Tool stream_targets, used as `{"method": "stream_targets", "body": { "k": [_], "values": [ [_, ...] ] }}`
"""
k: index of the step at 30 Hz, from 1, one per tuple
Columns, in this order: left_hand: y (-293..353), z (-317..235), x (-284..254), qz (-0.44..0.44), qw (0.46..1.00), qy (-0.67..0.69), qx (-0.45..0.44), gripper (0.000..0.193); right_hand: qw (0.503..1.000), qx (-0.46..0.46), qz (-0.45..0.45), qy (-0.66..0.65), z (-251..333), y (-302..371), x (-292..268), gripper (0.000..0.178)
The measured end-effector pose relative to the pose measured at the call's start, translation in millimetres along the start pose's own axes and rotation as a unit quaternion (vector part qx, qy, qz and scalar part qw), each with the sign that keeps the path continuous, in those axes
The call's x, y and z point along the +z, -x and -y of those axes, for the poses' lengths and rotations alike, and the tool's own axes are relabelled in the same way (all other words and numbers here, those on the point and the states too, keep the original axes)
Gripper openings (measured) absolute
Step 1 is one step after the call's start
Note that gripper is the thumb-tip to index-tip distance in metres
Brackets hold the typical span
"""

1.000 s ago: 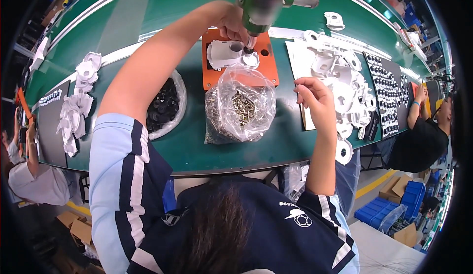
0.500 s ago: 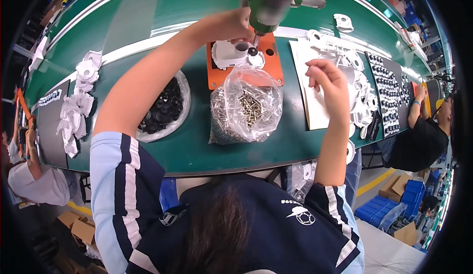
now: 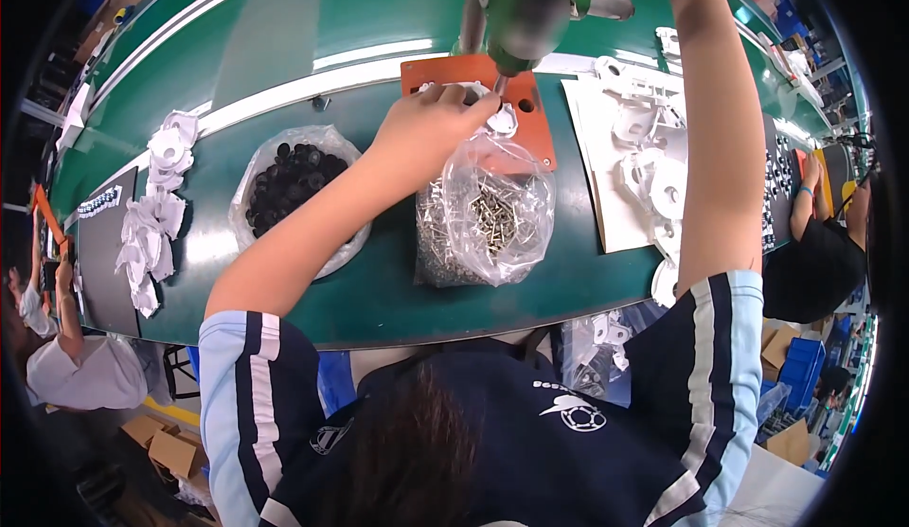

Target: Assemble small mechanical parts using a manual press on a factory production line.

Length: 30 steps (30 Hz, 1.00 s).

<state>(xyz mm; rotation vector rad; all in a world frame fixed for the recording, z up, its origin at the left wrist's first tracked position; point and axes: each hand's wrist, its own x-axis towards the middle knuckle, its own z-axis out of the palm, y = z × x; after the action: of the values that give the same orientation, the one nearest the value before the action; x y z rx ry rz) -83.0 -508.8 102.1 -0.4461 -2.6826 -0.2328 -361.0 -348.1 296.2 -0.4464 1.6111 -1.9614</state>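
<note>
My left hand (image 3: 436,129) is closed over a white plastic part (image 3: 502,122) on an orange plate (image 3: 536,134). Its thumb and fingers cover most of the part. Right beside the thumb, the metal bit (image 3: 501,83) of a green power driver (image 3: 530,16) points down at the part; whether they touch I cannot tell. My right forearm (image 3: 720,120) reaches up past the driver's right side, and its hand is beyond the top edge. Just nearer than the plate, a clear plastic bag (image 3: 532,243) holds many screws (image 3: 492,222).
Black round caps (image 3: 289,181) fill a plastic-lined container (image 3: 254,162) at left. White parts lie farther left (image 3: 156,224) and on a pale sheet (image 3: 592,181) at right. Co-workers sit at both ends of the green table (image 3: 379,304).
My left hand has come back from beside the driver onto the white part. My right hand has risen from above the pale sheet and left the view at the top.
</note>
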Motion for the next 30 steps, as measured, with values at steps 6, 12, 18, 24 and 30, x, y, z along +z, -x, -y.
{"method": "stream_targets", "body": {
  "k": [6,12,18,24,30],
  "values": [
    [10,7,7,-0.021,1.000,-0.022,0.009,0.046,0.966,-0.165,0.127,0.151,1,-96,-21,0.023],
    [-2,-2,6,0.004,0.999,-0.003,0.035,0.048,0.805,-0.445,-0.024,0.392,-1,-89,10,0.022],
    [5,5,-3,0.028,0.998,-0.036,0.035,0.049,0.843,-0.358,-0.063,0.395,-12,-62,57,0.023],
    [10,4,-13,0.053,0.997,-0.023,0.045,0.045,0.883,-0.357,0.020,0.304,-5,-133,13,0.021],
    [41,22,5,-0.016,0.996,0.082,0.031,0.029,0.686,-0.401,-0.070,0.603,14,-140,13,0.032]
  ]
}}
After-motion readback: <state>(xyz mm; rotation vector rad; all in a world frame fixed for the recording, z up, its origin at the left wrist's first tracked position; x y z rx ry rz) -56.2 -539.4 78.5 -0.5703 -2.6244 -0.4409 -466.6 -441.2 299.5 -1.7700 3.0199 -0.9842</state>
